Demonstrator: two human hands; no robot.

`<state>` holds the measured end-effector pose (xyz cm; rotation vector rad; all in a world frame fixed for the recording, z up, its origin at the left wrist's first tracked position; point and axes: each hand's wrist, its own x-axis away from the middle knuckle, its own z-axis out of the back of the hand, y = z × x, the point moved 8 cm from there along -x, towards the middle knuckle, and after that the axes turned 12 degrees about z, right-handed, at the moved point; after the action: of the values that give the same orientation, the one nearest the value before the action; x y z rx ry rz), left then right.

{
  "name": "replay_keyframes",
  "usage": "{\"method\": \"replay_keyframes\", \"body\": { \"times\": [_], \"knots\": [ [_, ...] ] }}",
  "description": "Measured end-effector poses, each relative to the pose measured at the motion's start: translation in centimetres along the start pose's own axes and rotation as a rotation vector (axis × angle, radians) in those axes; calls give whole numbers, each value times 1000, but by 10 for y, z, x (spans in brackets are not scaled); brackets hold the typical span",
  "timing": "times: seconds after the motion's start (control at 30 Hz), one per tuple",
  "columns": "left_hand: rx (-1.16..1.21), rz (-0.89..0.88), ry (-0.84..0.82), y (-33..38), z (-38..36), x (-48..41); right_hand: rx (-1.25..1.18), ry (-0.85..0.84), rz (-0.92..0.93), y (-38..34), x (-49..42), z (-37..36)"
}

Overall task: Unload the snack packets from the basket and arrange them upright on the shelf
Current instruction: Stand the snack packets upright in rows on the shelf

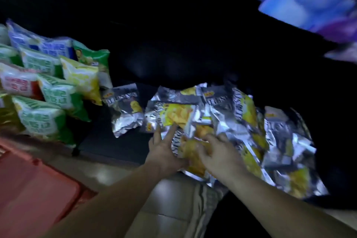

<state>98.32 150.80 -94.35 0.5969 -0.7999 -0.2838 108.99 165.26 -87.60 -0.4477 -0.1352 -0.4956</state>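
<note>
Down on the dark shelf (127, 145), the left grip (166, 149) presses straight fingers (170, 131) against the heap of crinkled silver-and-yellow foil snack packets (241, 121); the right grip (216, 152) rests there too, blurred, its closure unclear; a red plastic basket (29, 189) sits left

One red basket (29, 189), one yellow packet (83, 81), at least four green packets (58, 92), many silver packets (241, 121).

silver-yellow packets (231, 118); green-white packets (42, 121); red basket (29, 189)

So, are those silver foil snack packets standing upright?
No, the silver foil snack packets lie in a jumbled heap on the dark shelf.
</note>
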Motion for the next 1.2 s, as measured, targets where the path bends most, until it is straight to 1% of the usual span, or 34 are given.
{"method": "replay_keyframes", "body": {
  "times": [0.07,0.13,0.2,0.3,0.33,0.4,0.5,0.63,0.7,0.8,0.97,1.03,1.1,1.13,1.2],
  "knots": [
    [-86,-13,-34,7,-23,3,-89,34,-187,38,32,-3],
    [-150,10,-25,10,-38,-1,-196,78,-361,69,55,-2],
    [-144,32,6,12,-48,-8,-236,103,-455,92,65,-2],
    [-138,18,53,15,-62,-17,-383,31,-608,117,65,-24],
    [-154,5,80,16,-65,-20,-442,15,-628,122,60,-34],
    [-185,-20,121,25,-72,-23,-522,17,-623,128,48,-46],
    [-223,-42,125,40,-86,-30,-594,82,-614,141,34,-49],
    [-303,-118,169,68,-102,-40,-507,129,-577,180,31,-39],
    [-326,-146,157,83,-114,-47,-516,142,-599,203,35,-35],
    [-320,-160,139,108,-133,-56,-553,139,-601,225,34,-30],
    [-304,-141,104,139,-156,-67,-529,189,-583,243,22,-13],
    [-315,-132,81,143,-158,-69,-411,158,-543,240,19,-7],
    [-356,-123,73,142,-156,-68,-214,98,-491,228,18,0],
    [-384,-119,80,140,-155,-66,-117,90,-479,221,20,6],
    [-388,-119,109,139,-149,-64,31,131,-465,209,28,25]
  ]
}}
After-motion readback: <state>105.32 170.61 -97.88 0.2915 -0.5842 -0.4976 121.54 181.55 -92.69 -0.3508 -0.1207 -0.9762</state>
